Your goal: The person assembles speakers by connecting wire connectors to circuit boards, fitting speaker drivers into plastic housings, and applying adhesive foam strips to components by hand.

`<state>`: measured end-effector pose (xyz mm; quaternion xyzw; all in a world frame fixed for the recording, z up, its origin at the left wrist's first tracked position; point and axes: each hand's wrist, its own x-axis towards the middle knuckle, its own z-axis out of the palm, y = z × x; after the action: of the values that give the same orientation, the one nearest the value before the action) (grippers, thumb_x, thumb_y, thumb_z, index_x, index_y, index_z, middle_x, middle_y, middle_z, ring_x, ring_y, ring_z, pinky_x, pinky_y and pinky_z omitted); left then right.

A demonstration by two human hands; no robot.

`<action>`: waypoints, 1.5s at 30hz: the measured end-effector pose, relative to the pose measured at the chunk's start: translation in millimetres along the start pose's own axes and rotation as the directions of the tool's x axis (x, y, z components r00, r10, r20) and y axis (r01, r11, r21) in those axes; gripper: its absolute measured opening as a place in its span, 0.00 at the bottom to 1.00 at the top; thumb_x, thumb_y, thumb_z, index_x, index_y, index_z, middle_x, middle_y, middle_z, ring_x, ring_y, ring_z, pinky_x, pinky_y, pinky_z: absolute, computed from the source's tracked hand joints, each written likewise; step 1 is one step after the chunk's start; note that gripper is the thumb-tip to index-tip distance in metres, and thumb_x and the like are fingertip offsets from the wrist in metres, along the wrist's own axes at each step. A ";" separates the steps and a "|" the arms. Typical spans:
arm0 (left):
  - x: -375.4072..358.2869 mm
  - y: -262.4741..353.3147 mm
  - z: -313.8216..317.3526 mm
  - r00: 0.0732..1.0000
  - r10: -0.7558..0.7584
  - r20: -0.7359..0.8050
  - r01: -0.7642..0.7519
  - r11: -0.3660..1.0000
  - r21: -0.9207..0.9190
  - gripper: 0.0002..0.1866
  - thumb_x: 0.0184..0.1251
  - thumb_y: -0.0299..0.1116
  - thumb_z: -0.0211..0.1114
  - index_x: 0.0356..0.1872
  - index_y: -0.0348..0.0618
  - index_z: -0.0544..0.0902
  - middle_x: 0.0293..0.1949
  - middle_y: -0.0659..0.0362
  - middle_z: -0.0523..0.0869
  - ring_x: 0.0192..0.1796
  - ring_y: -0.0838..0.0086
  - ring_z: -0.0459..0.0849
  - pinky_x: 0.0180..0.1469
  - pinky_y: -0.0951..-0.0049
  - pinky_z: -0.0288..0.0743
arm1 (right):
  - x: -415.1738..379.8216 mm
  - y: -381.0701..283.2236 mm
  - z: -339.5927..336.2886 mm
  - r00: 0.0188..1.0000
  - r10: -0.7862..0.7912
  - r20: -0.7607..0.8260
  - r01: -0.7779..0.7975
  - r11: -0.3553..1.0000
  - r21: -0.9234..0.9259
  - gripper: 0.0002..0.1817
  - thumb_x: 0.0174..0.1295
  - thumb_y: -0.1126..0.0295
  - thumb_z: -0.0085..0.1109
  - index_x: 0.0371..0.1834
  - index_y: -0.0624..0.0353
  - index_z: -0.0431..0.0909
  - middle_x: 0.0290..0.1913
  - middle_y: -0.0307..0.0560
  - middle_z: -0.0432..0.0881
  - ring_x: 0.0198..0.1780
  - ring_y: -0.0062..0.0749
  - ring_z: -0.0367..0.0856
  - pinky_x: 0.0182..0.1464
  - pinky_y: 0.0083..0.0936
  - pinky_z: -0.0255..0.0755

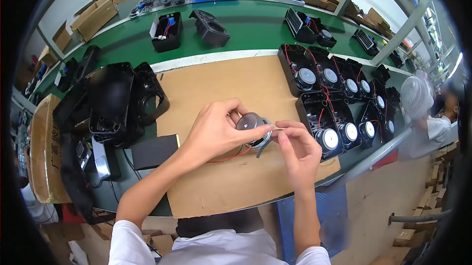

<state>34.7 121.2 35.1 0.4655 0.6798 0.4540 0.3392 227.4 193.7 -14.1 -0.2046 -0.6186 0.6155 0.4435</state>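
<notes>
Brown cardboard sheet (211, 81) lies flat on the surface (110, 194), and the loose speaker (249, 122) is held just above its middle, between the two hands. The left hand (216, 127) has its fingers closed about the speaker's round metal back, thumb laid across toward the far edge. The right hand (299, 149) has thumb and fingertips brought together on a thin pale piece (278, 128) at the speaker's edge; the exact nature of this piece cannot be determined. A narrow dark strip (262, 151) hangs from the speaker between the hands. Red wire (231, 158) runs from beneath the speaker toward the left forearm.

Right of the sheet, black housings (307, 105) stand in two rows, with round speakers and red wires inside. Left of the sheet, further black casings (110, 125) are grouped together, one showing a large round opening. A flat black pad (156, 152) lies at the sheet's left edge. Beyond the sheet, a green belt (250, 31) carries several black units, including an open box (166, 31) with red and blue wiring. A white fan (416, 96) stands at the far right, near a person in a white sleeve (439, 127).
</notes>
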 end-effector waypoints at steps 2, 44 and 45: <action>-0.9 0.7 0.8 1.000 0.003 0.007 -0.003 1.000 0.014 0.24 0.57 0.43 0.83 0.36 0.29 0.84 0.23 0.61 0.84 0.25 0.85 0.80 0.27 0.81 0.72 | 0.2 0.1 -0.5 1.000 0.007 -0.003 -0.007 1.000 -0.001 0.06 0.71 0.83 0.59 0.48 0.72 0.80 0.59 0.56 0.79 0.56 0.35 0.85 0.60 0.27 0.79; 0.3 -2.7 6.4 0.999 -0.004 -0.036 0.008 0.995 0.100 0.24 0.56 0.44 0.84 0.32 0.30 0.84 0.24 0.57 0.87 0.26 0.84 0.82 0.29 0.81 0.75 | -39.8 26.6 27.1 0.743 -0.648 0.168 0.477 0.336 -0.812 0.15 0.54 0.74 0.80 0.42 0.57 0.84 0.36 0.41 0.82 0.28 0.32 0.81 0.28 0.26 0.74; 0.0 -1.8 5.9 0.999 -0.011 -0.032 0.014 0.996 0.087 0.23 0.56 0.44 0.83 0.32 0.31 0.84 0.24 0.58 0.87 0.26 0.84 0.82 0.29 0.81 0.75 | -39.2 27.0 28.1 0.740 -0.649 0.177 0.472 0.315 -0.824 0.15 0.53 0.74 0.80 0.43 0.56 0.85 0.36 0.41 0.82 0.28 0.31 0.81 0.28 0.25 0.74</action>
<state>39.3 122.8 31.3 0.4683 0.7073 0.4291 0.3104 217.5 150.3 -47.0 -0.2161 -0.8175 0.0309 0.5329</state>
